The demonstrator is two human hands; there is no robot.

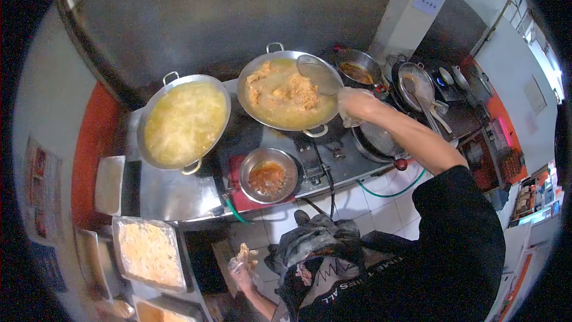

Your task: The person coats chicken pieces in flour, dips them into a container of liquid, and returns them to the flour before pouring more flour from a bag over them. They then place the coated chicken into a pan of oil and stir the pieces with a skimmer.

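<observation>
My right hand (356, 106), in a clear plastic glove, is closed around the handle end of a round wire-mesh skimmer (320, 74). The skimmer reaches over the right side of a wide two-handled wok (245, 107). Golden fried pieces (302, 92), which look like battered chicken, sit in the cloudy oil, left of the mesh. Down by my body, in front of the counter, my left hand (243, 268) is gloved too. Its fingers are caked with pale batter and look apart, with nothing distinct in them.
A second wok (226, 110) of foaming oil stands to the left. A steel bowl (243, 180) with reddish-brown contents sits near the counter's front edge. Trays of floured food (149, 253) stand lower left. Several pans, including a dark pan (357, 59), crowd the right; a blue burner flame (440, 81) burns there.
</observation>
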